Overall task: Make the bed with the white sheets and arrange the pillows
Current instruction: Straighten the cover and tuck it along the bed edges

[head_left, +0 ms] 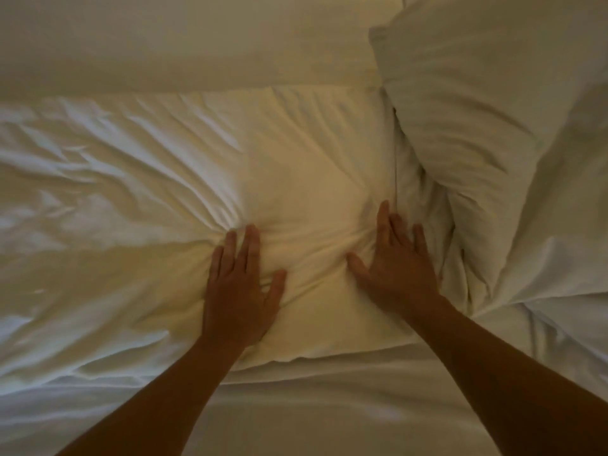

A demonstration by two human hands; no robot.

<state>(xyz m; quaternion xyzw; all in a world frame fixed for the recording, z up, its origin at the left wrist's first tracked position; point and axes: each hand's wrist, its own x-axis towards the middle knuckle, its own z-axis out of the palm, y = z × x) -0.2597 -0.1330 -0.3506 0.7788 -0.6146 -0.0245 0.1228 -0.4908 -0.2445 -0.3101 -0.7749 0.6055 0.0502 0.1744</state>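
Your left hand point(241, 291) and right hand point(394, 268) press flat, fingers spread, gripping nothing, on the pillow point(296, 199) at frame center. A second pillow point(477, 103) leans upper right. The sheet point(296, 416) below looks spread; pillows still need arranging.

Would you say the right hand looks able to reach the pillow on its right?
Probably yes: the right hand presses flat on the centre pillow, holding nothing, and the right-side pillow lies close beside it with nothing between.
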